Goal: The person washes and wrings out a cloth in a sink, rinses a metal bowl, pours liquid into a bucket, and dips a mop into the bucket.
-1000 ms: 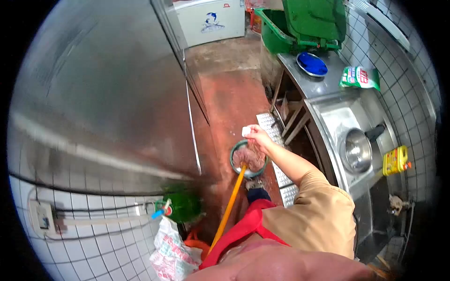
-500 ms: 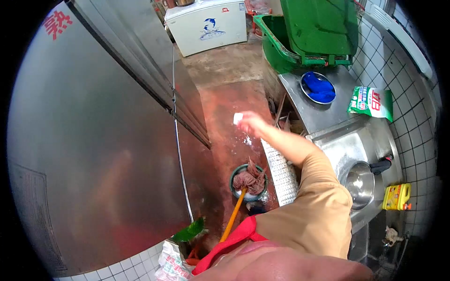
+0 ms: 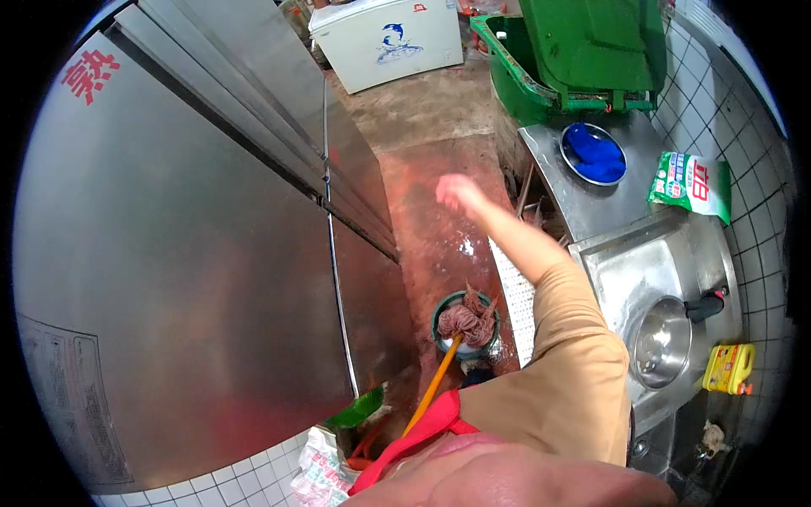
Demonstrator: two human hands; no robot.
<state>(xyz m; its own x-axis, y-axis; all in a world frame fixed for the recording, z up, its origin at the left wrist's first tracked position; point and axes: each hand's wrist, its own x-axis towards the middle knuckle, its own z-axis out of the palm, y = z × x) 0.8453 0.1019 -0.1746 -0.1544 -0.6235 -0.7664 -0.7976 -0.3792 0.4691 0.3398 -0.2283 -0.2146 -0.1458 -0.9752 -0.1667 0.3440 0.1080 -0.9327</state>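
My right hand [image 3: 459,194] is stretched out over the red floor, smeared by motion; no white piece shows in it, and its fingers cannot be made out. Inside the opening of the green bin [image 3: 524,89] a small white thing [image 3: 501,35] is visible. Nearer my body, a mop head [image 3: 467,324] rests in a round green bucket [image 3: 438,327]. Its yellow handle [image 3: 434,384] slants down towards my red apron strap. My left hand is out of the picture.
A tall steel cabinet [image 3: 194,279] fills the left. At the right are a metal counter [image 3: 583,207] with a blue cloth [image 3: 593,154] on a plate, a detergent bag [image 3: 693,182], a sink holding a steel bowl [image 3: 661,342], and a yellow jug [image 3: 728,368]. A white freezer [image 3: 389,46] stands ahead.
The white piece has left my right hand, and a small white thing now shows at the bin. My arm has reached farther forward from above the bucket. The view has shifted.
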